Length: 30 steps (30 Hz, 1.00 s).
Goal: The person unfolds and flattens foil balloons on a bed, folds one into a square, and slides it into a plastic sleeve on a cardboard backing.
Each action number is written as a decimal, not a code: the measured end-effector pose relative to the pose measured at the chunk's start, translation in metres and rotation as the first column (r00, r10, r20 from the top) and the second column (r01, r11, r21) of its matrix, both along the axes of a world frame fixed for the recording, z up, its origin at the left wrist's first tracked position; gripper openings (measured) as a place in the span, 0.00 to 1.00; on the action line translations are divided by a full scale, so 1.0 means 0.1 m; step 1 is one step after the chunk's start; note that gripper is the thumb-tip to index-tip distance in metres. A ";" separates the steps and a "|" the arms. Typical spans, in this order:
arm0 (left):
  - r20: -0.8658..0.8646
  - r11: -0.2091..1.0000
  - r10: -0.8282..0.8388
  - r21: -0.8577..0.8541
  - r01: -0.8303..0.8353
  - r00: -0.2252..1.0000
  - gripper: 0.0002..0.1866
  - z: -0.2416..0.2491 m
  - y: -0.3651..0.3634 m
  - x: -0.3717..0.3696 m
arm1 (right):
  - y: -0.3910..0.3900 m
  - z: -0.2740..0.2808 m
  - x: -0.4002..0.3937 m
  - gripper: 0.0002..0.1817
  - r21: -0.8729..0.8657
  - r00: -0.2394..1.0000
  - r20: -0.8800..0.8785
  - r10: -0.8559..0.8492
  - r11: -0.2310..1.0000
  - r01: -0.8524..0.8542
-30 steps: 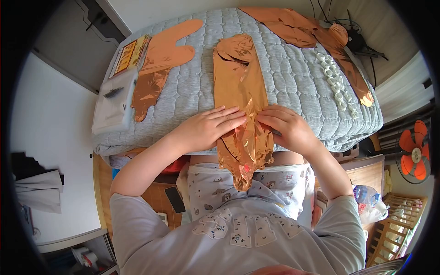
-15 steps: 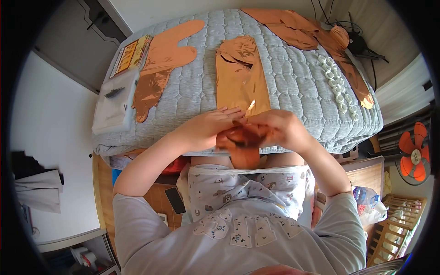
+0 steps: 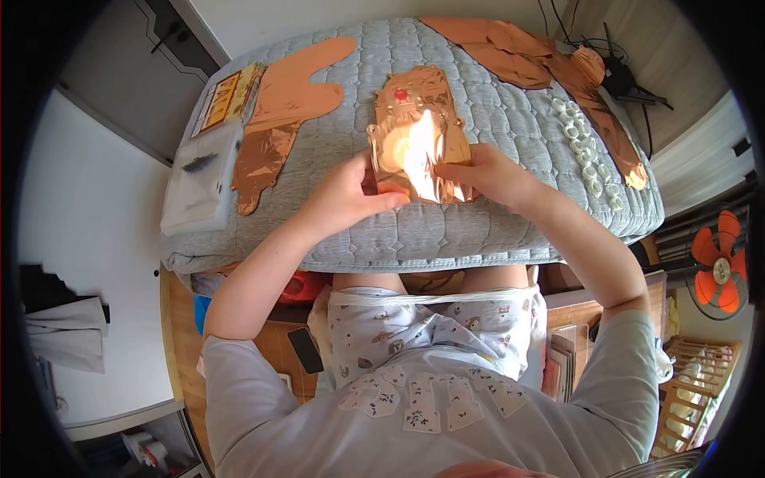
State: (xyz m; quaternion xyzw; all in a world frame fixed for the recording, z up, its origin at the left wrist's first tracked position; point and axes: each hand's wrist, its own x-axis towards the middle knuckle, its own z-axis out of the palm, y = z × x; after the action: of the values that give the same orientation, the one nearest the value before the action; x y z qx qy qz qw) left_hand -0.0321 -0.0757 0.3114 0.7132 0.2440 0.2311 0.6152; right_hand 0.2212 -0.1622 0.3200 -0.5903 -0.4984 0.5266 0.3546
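Observation:
Between my hands is a folded, shiny rose-gold foil balloon (image 3: 406,151), flat, with a small red spot near its far end and bright glare across its middle. My left hand (image 3: 355,191) grips its near left edge, thumb on top and the other fingers partly hidden. My right hand (image 3: 490,174) pinches the right edge with its thumb over the foil. Left of them lies a stack of flat rose-gold foil balloons (image 3: 291,99). More flat foil balloons (image 3: 510,52) spread over the far right of the mattress.
The grey quilted mattress (image 3: 343,247) carries everything. On its left are clear plastic bags (image 3: 195,191) and a printed yellow-red packet (image 3: 227,99). White ribbon rolls (image 3: 586,147) line the right. A black router (image 3: 629,80) with cables and an orange fan (image 3: 721,263) stand beyond.
My hands have moved forward from the mattress edge, taking the crumpled foil with them. It now lies folded flat on the mattress, and the hands are farther apart.

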 end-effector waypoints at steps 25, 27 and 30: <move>-0.212 0.201 -0.103 0.953 0.229 0.972 0.21 -0.24 -0.18 -0.11 | -0.63 -0.27 -0.10 0.29 0.645 0.815 0.579 -0.008 0.616 -0.453; -0.218 0.187 -0.103 0.954 0.234 0.970 0.21 -0.23 -0.16 -0.10 | -0.62 -0.28 -0.07 0.29 0.622 0.817 0.576 -0.002 0.650 -0.437; -0.204 0.386 -0.156 0.888 0.250 0.967 0.22 -0.13 -0.13 -0.08 | -0.59 -0.24 -0.06 0.28 0.606 0.854 0.516 0.068 0.676 -0.420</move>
State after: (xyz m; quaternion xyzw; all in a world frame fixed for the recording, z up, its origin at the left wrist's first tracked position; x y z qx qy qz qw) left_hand -0.0399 -0.0892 0.2979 0.9651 0.0175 0.2182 0.1437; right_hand 0.2156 -0.2213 0.2963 -0.4422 -0.8045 0.1892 0.3486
